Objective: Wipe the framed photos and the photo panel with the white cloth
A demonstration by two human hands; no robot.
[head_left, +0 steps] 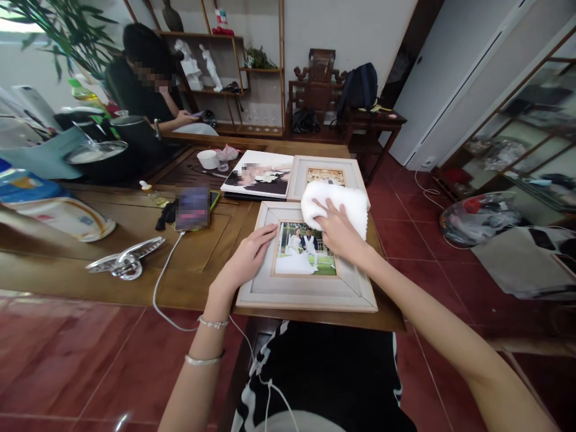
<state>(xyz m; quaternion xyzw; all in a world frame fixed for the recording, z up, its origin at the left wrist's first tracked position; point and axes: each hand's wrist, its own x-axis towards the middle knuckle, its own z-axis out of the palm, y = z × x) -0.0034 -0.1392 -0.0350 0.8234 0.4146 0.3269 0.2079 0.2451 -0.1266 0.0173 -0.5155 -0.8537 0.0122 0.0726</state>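
Note:
A pale wooden picture frame point(310, 292) with a wedding photo point(297, 255) in it lies flat at the near edge of the table. On its left border rests my left hand point(249, 255), fingers stretched out and lying flat on the frame. My right hand point(339, 231) is on a fluffy white cloth point(355, 207), its fingers pressed into it over the upper right part of the frame. The cloth also covers part of a second pale frame point(301, 171) just behind. Whatever lies beneath the cloth is hidden.
Left of the second frame lies a photo panel point(265, 174). A phone point(193, 207) with a white cable, a large metal clip point(128, 258) and a blue-and-white pack point(49, 201) are on the table point(216, 288). Across it sits another person point(144, 78).

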